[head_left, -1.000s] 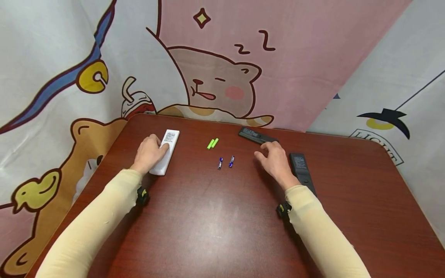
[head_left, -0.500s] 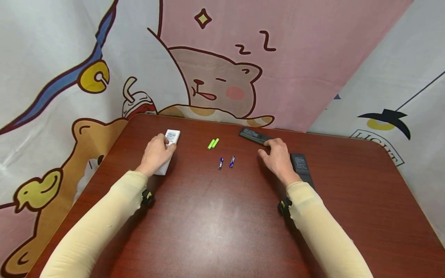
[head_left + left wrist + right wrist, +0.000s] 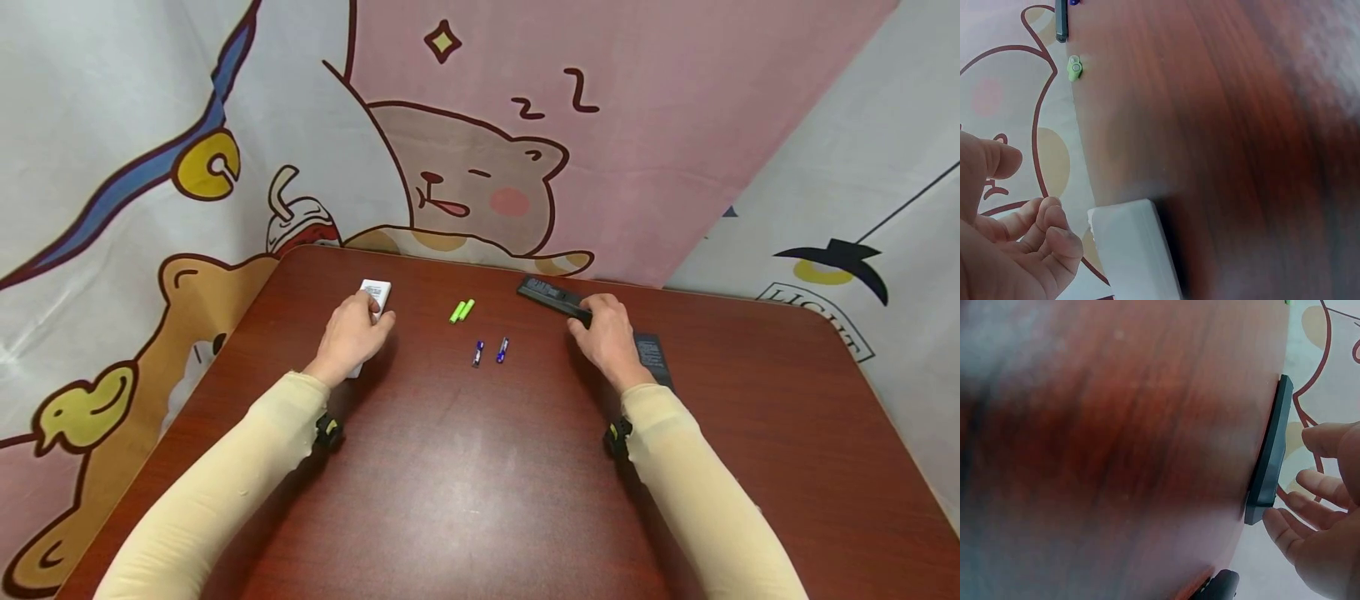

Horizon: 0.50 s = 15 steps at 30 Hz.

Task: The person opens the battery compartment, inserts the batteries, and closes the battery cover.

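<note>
My left hand hovers over a white remote control at the table's left, hiding much of it. In the left wrist view its fingers are loosely bent and hold nothing, with the white remote beside them. My right hand is by the near end of a black remote control at the back edge. Its fingers are spread and relaxed in the right wrist view, fingertips right at that end. Another black remote lies partly hidden behind the right hand and forearm.
Two green batteries lie side by side near the table's back. Closer to me are two blue-and-silver batteries, one on the left and one on the right. A printed cartoon curtain hangs right behind the brown table.
My left hand has moved right and slightly forward over the white remote. The right hand has shifted right, covering more of the nearer black remote. The remotes and batteries stay in place.
</note>
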Each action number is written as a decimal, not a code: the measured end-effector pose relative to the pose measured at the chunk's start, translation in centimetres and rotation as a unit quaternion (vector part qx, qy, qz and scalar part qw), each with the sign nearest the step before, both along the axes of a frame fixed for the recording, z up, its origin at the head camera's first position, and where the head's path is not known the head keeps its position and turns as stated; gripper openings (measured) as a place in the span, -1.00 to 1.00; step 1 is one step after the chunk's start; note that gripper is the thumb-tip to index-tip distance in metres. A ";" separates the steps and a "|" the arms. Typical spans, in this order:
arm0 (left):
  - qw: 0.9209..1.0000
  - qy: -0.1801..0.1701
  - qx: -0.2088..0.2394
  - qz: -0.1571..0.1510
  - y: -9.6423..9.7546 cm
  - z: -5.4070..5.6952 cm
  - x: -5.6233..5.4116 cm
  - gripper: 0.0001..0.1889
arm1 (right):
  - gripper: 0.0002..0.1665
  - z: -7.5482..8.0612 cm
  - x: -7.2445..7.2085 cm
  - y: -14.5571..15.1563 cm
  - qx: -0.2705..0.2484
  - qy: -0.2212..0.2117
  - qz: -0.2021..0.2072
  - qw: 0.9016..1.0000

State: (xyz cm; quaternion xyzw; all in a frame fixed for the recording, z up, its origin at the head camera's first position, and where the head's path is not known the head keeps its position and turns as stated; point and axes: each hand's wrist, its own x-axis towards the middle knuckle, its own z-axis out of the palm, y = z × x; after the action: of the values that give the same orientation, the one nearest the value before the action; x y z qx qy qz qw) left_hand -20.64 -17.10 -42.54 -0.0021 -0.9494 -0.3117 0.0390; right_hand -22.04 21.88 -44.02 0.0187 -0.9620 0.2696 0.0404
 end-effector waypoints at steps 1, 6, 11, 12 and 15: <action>1.000 0.001 0.000 0.000 0.1 0.0 0.0 -0.65 | -0.49 0.0 -0.1 0.0 0.002 -0.001 0.000 1.000; 1.000 0.006 0.006 -0.009 0.5 -0.1 0.2 -0.68 | -0.43 -0.2 -0.5 0.1 0.015 -0.009 0.000 1.000; 1.000 0.010 0.016 -0.013 0.9 0.1 0.4 -0.68 | -0.39 -0.2 -1.0 0.2 0.026 -0.013 -0.003 1.000; 1.000 0.011 0.017 -0.014 1.0 0.1 0.5 -0.68 | -0.38 -0.3 -1.0 0.2 0.028 -0.016 -0.004 0.999; 1.000 0.010 0.020 -0.012 1.2 0.2 0.5 -0.70 | -0.34 -0.4 -1.4 0.3 0.037 -0.026 -0.003 0.999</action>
State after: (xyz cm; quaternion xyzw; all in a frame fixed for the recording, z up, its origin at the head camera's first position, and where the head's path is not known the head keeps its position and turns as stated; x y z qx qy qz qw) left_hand -20.14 -15.93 -42.37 -0.0154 -0.9425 -0.3307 0.0448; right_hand -23.40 22.15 -44.41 0.0102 -0.9720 0.2342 0.0151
